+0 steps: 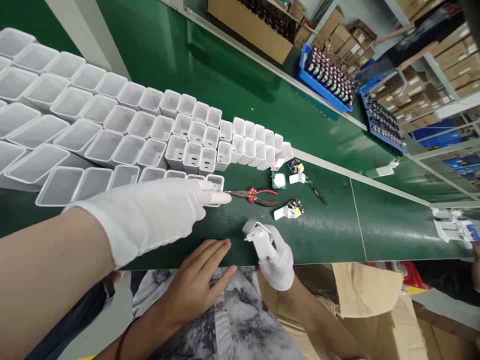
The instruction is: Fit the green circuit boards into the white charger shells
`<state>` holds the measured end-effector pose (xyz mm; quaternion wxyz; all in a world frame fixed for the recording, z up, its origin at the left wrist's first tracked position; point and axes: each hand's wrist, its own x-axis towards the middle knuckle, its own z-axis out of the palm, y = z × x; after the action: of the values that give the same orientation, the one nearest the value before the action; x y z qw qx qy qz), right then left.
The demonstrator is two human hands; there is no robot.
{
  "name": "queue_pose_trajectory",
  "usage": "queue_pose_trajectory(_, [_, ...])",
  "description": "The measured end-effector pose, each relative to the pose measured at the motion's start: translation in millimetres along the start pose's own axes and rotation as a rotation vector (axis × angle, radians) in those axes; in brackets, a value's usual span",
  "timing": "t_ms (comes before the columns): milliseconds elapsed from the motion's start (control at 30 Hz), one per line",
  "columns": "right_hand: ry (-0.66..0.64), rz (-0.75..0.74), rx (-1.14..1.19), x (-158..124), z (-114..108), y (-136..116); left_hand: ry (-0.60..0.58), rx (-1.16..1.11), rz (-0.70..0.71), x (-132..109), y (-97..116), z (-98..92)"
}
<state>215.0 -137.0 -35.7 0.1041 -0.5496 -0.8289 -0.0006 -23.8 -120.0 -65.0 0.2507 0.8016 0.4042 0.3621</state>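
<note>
My bare left hand, with a red band at its wrist, lies flat at the table's front edge, fingers stretched and empty. My right hand, in a white glove, is closed around a white plug casing with prongs on its left side; the fingers hide part of it. From the left, another person's gloved hand reaches over to the nearest row of white casings. Beyond my hands lie red-handled pliers. Right of them sits a white plug piece with a circuit board.
Several rows of upright white open casings fill the left of the green table. A green board, another plug piece and a dark pen-like tool lie right. Blue trays stand beyond the ledge.
</note>
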Motion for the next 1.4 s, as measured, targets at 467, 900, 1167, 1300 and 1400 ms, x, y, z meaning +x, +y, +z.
queue_pose_trajectory(467, [0.265,0.271,0.631,-7,17,3,-0.161,-0.236,-0.258,50,21,24.8])
queue_pose_trajectory(900, [-0.114,0.699,1.607,41,-2,16,-0.243,-0.463,-0.46,74,11,37.3])
queue_pose_trajectory(1167, [-0.164,0.673,1.657,41,3,24,-0.3,-0.541,-0.523,78,9,37.4])
queue_pose_trajectory(1300, [-0.116,0.659,1.675,33,3,25,-0.285,-0.537,-0.54,78,10,34.7])
queue_pose_trajectory(1400, [-0.12,0.564,1.506,26,-2,23,-0.268,-0.535,-0.616,77,13,35.1])
